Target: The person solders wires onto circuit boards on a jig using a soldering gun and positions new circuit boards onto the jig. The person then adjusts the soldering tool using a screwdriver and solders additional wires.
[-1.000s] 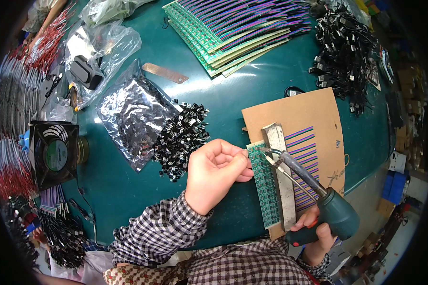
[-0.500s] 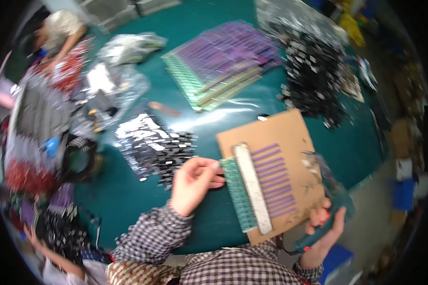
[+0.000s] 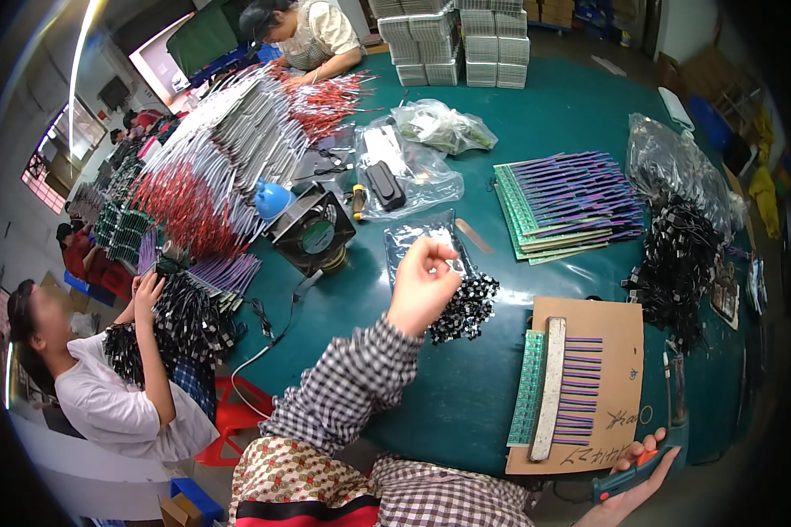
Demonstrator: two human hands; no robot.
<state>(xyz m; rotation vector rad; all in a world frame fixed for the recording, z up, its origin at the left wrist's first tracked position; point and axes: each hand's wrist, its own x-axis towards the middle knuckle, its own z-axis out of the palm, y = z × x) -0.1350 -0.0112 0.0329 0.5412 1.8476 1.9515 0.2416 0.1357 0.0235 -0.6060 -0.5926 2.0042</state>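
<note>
My left hand (image 3: 424,285) is raised over a heap of small black-and-white parts (image 3: 468,307) beside a clear plastic bag (image 3: 404,244). Its thumb and fingers are curled together; anything pinched there is too small to name. At the right, my right hand (image 3: 649,472) grips a teal soldering gun (image 3: 674,441) with a red trigger, its thin tip pointing away from me. Left of the gun lies a cardboard sheet (image 3: 620,360) bearing a green circuit board strip (image 3: 525,386). A whitish bar (image 3: 548,395) presses across it, with a row of purple wires (image 3: 582,369) extending to its right.
Stacked green boards with purple wires (image 3: 571,206) lie farther back. Black cables (image 3: 677,263) are piled at the right. A fan (image 3: 312,230) and red-white wire bundles (image 3: 193,193) stand left. One co-worker (image 3: 127,378) sits left; another (image 3: 316,39) leans over the far side.
The view has swung left, bringing more of the room in. My left hand has moved off the board's edge to above the small parts. My right hand still grips the soldering gun.
</note>
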